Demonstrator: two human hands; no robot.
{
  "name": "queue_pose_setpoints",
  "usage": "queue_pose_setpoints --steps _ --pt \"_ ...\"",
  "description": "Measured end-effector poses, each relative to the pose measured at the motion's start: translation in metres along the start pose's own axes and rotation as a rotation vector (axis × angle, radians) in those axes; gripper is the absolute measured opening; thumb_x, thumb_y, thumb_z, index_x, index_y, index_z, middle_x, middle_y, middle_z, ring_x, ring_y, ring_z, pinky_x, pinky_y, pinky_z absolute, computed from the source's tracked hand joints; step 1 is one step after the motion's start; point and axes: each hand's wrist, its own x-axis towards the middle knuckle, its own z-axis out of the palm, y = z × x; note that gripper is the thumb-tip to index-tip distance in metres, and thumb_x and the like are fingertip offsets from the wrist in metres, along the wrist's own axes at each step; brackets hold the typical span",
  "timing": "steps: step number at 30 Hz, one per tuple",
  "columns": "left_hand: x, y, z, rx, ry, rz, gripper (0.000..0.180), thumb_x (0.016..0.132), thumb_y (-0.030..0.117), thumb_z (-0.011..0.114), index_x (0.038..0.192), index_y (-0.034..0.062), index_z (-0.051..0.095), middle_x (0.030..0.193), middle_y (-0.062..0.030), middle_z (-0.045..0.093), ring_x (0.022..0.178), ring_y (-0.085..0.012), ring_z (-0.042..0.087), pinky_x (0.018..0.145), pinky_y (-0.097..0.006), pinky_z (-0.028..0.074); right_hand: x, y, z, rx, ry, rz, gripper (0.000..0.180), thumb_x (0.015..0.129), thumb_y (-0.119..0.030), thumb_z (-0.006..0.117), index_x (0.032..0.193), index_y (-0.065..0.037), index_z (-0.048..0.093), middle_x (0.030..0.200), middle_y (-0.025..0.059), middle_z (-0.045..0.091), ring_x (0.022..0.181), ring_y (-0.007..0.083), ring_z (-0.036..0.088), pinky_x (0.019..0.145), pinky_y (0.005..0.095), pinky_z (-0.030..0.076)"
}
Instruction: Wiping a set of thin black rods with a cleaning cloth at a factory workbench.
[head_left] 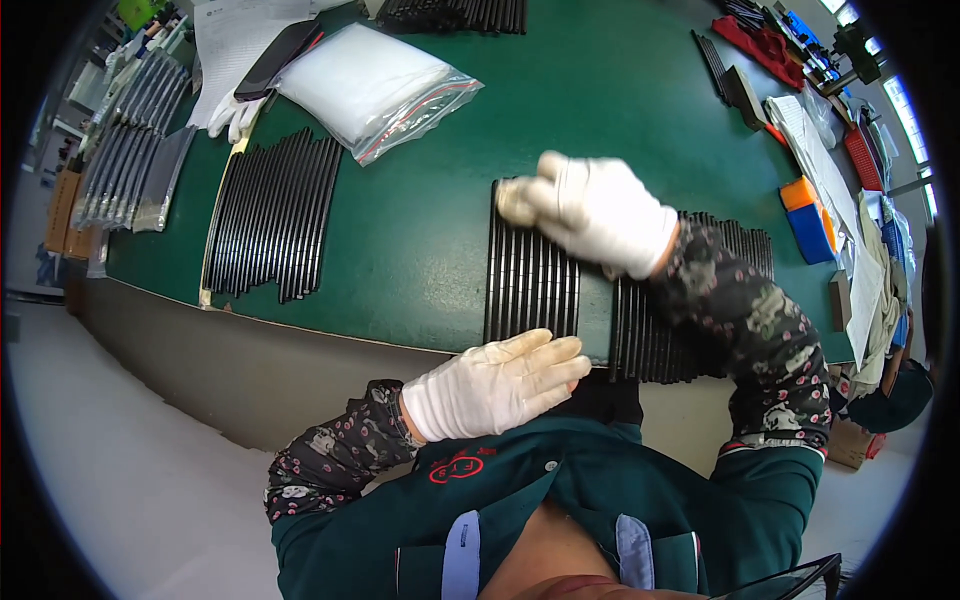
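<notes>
A row of slim black rods [535, 285] lies side by side on the green table in front of me, running from near to far. My left hand [497, 387], in a white glove, is laid flat at the near ends of this row, by the table edge, fingers stretched out. Over the far ends is my right hand [590, 208], also gloved in white. Its fingers are curled and pressed together at the row's far left corner; what they hold, if anything, is hidden. Right of this row, a second batch of black rods [640, 325] lies partly under my right forearm.
Another batch of black rods [275, 215] lies on the left of the green table [410, 240]. Beyond it are a clear bag with white contents [365, 80], a black case [280, 58] and papers. An orange and blue block [808, 220] sits at the right.
</notes>
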Motion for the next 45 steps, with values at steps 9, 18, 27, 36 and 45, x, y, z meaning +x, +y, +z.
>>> queue_pose_setpoints --steps 9,18,27,36,45 --pt "-0.005 0.002 0.005 0.0 0.08 -0.019 0.031 0.084 0.016 0.064 0.114 0.0117 0.067 0.12 -0.0045 0.065 0.104 -0.0218 0.066 0.087 -0.032 0.052 0.003 -0.012 0.004 0.175 -0.004 -0.147 0.013 0.082 -0.012 0.059 0.095 -0.012 0.059 0.079 0.005 0.059 0.061 0.022 0.064 0.048 0.0326 0.054" --pt "-0.005 0.001 0.003 -0.057 0.058 -0.041 0.027 0.084 0.015 0.064 0.108 0.0041 0.067 0.122 -0.0089 0.065 0.11 -0.0226 0.063 0.094 -0.036 0.051 -0.003 -0.021 0.001 0.229 -0.105 -0.173 0.012 0.085 -0.017 0.06 0.096 -0.012 0.06 0.083 0.0082 0.059 0.057 0.0217 0.064 0.046 0.0334 0.053" --pt "-0.011 0.004 0.009 -0.091 0.052 -0.069 0.025 0.084 0.015 0.064 0.108 0.006 0.065 0.121 -0.0089 0.066 0.113 -0.023 0.063 0.095 -0.034 0.051 -0.003 -0.035 -0.002 0.276 -0.199 -0.162 0.01 0.083 -0.015 0.057 0.093 -0.014 0.059 0.082 0.0085 0.06 0.066 0.0219 0.065 0.05 0.0372 0.054" --pt "-0.006 0.001 0.003 -0.059 0.109 -0.031 0.024 0.082 0.014 0.067 0.104 0.0061 0.065 0.123 -0.0075 0.064 0.112 -0.0215 0.063 0.095 -0.033 0.051 -0.007 -0.049 -0.005 0.205 -0.228 -0.214 0.013 0.083 -0.014 0.058 0.095 -0.015 0.06 0.079 0.0059 0.059 0.065 0.0235 0.065 0.053 0.0354 0.055" --pt "-0.01 0.001 0.006 -0.026 0.114 -0.027 0.023 0.082 0.015 0.065 0.104 0.0062 0.067 0.123 -0.0077 0.064 0.114 -0.021 0.061 0.098 -0.033 0.05 -0.005 -0.048 0.003 0.292 -0.234 -0.314 0.018 0.077 -0.011 0.065 0.092 -0.014 0.055 0.081 0.0067 0.056 0.064 0.0217 0.062 0.051 0.0331 0.052"
